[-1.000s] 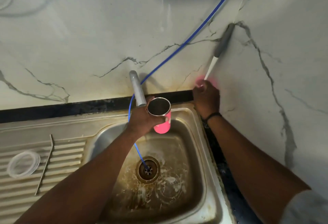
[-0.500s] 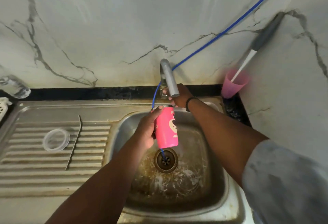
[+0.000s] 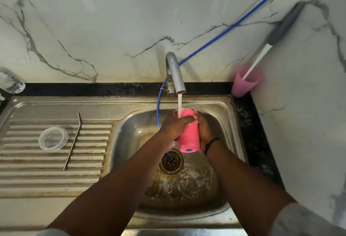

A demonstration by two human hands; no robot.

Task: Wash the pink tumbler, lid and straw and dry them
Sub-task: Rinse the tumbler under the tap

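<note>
Over the basin of the steel sink point(image 3: 221, 108), the pink tumbler point(image 3: 188, 132) is held under the tap point(image 3: 176, 73), whose stream of water point(image 3: 179, 104) runs down onto its upper end. The tumbler is tilted, its base turned toward the viewer, above and just right of the drain point(image 3: 171, 161). The left hand point(image 3: 175, 126) wraps round the tumbler's left side, its grip curled, with the thumb lying across the pink wall. The right hand point(image 3: 204, 129) cups the right side, fingers curled up toward the top edge; a dark band sits on that wrist. Off to the left, on the ribbed drainboard point(image 3: 37, 172), the clear round lid point(image 3: 53, 138) lies flat, and just beside it lies the bent metal straw point(image 3: 73, 142), well apart from the tumbler. A thin blue hose point(image 3: 234, 24) runs down the marble wall, loops past the tap and ends in the drain. In the right corner, a paler pink cup point(image 3: 243, 84) stands against the wall on the dark desk, with a long-handled brush point(image 3: 269, 43) leaning in it.
</note>
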